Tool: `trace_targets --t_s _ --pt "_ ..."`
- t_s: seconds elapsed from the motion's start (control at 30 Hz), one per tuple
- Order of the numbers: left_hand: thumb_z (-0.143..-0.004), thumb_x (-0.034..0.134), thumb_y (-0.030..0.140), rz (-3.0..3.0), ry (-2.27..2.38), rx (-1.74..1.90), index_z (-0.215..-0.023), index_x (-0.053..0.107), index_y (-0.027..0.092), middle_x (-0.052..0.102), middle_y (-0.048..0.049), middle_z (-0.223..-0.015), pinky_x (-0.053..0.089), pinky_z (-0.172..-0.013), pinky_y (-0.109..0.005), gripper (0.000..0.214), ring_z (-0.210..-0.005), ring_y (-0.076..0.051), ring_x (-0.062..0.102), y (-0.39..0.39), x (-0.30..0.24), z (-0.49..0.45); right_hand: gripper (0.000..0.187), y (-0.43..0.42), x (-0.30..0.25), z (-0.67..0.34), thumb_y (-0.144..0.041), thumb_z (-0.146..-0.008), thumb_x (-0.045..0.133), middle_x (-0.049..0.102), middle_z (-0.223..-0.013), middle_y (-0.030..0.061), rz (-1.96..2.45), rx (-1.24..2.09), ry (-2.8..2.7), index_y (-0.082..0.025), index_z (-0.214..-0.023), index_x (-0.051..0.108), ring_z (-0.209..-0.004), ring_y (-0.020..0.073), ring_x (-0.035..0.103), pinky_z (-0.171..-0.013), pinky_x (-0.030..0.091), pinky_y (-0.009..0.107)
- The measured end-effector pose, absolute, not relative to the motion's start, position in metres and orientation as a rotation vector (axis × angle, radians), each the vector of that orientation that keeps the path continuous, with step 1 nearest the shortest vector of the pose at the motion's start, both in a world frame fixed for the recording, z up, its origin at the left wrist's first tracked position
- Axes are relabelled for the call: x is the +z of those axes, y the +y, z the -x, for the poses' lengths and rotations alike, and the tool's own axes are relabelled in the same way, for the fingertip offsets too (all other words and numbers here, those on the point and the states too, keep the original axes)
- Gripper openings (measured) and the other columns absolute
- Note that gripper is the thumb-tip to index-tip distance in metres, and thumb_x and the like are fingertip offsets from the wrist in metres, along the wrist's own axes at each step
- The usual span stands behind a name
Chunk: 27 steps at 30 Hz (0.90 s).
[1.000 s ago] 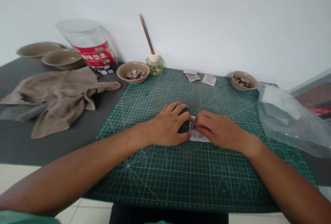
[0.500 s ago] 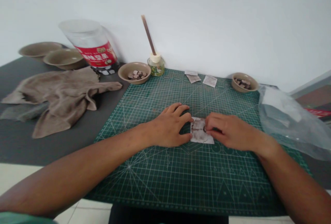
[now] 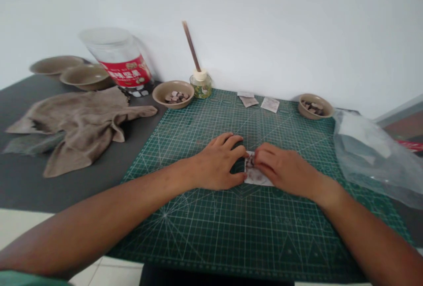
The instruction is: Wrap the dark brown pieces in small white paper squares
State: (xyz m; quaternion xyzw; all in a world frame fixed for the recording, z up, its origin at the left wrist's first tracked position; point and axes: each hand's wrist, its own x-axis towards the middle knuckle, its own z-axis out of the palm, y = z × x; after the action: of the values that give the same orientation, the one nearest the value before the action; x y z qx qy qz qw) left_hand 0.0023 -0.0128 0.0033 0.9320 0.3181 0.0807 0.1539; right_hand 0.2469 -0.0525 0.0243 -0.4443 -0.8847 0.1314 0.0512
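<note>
A small white paper piece with brownish smudges lies flat on the green cutting mat. My left hand rests on the mat with its fingers spread; thumb and forefinger tips touch the paper's left edge. Over the paper's upper right part, my right hand is closed in a pinch, its fingertips down at the surface. Whatever sits in that pinch is hidden or too small to name; a dark spot shows beside the fingertips.
Two bowls, left and right, hold small round pieces. More paper squares lie at the back. Around the mat are a reed diffuser, a red-labelled jar, a brown cloth, stacked-looking bowls and a clear plastic bag.
My right hand has slid left across the paper, closer to my left hand. My left hand stays at the paper's edge. The whole view has shifted slightly.
</note>
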Motion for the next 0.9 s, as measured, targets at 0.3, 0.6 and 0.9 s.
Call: trace_targets --t_s 0.3,0.6,0.9 --pt "-0.086 0.065 0.048 -2.694 0.884 0.275 -0.126 0.058 0.022 0.04 -0.0141 -0.15 0.03 -0.116 -0.059 0.048 -0.144 -0.039 0.031 -0.013 0.002 -0.002 0.012 -0.055 0.023 -0.245 -0.022 -0.099 0.048 0.061 -0.102 0.0046 1.309 0.486 -2.693 -0.021 -0.097 0.059 -0.084 0.0175 0.06 -0.068 0.043 0.03" --pt "-0.087 0.065 0.048 -2.684 0.889 0.258 -0.127 0.057 0.023 0.04 -0.014 -0.152 0.029 -0.116 -0.061 0.048 -0.145 -0.04 0.029 -0.012 0.0 -0.002 0.013 -0.056 0.025 -0.243 -0.022 -0.1 0.045 0.061 -0.106 0.0058 1.238 0.481 -2.787 -0.02 -0.098 0.058 -0.082 0.0173 0.059 -0.065 0.042 0.029" --pt "-0.084 0.069 0.047 -2.645 0.884 0.297 -0.124 0.06 0.023 0.042 -0.0134 -0.149 0.03 -0.115 -0.061 0.047 -0.144 -0.039 0.031 -0.012 0.001 -0.003 0.007 -0.062 0.027 -0.247 -0.018 -0.095 0.055 0.062 -0.098 0.0018 1.217 0.686 -2.601 -0.022 -0.091 0.06 -0.078 0.0151 0.058 -0.069 0.042 0.03"
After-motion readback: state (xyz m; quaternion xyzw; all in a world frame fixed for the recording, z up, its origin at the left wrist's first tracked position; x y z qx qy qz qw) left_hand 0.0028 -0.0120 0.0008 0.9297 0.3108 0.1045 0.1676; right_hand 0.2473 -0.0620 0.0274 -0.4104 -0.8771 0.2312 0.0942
